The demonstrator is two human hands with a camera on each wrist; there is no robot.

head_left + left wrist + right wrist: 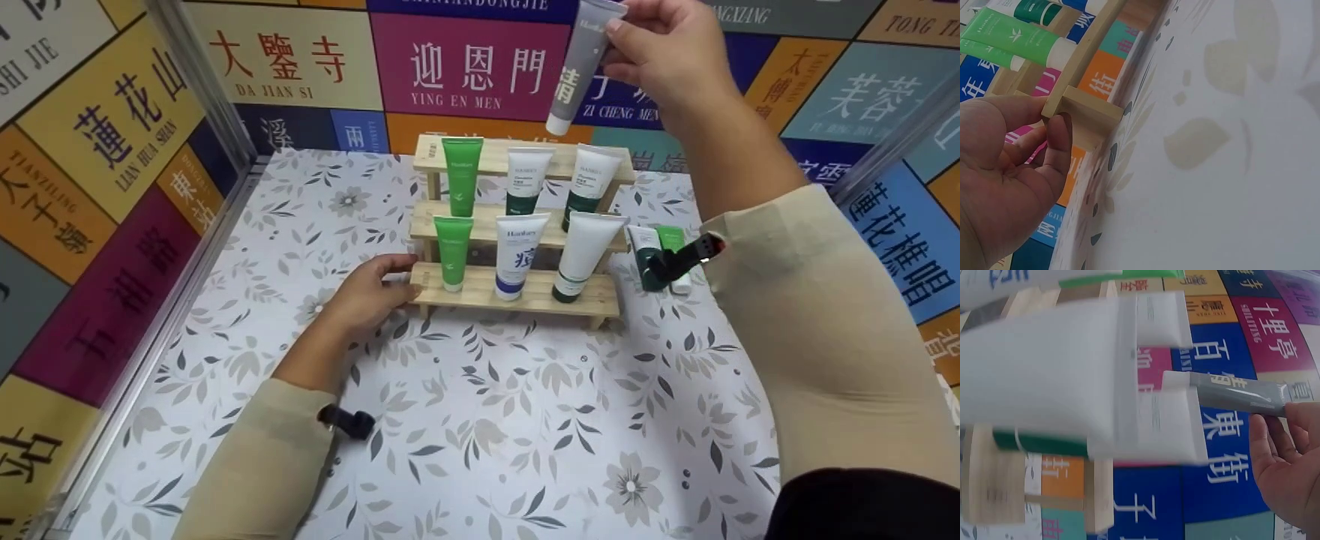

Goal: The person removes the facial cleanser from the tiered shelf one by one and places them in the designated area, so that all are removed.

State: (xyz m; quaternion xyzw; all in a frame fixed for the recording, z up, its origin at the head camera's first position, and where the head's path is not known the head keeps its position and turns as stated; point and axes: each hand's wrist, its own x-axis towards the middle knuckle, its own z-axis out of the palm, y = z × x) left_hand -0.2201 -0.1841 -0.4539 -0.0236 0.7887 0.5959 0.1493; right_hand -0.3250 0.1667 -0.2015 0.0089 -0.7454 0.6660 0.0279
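Observation:
My left hand grips the left end of the lowest step of a three-tier wooden display rack. In the left wrist view its thumb and fingers pinch the board's corner. Raised above the rack's back right, my right hand holds a grey squeeze tube by its flat end, white cap pointing down. On the front step stand a green tube, a white tube with a blue band and a white tube with a green cap. Behind them are another green tube and two white-and-green tubes.
Right of the rack, a white-and-green tube and a green tube lie on the floral tabletop, partly behind the right wrist's camera mount. Panels with large printed characters enclose the back and sides.

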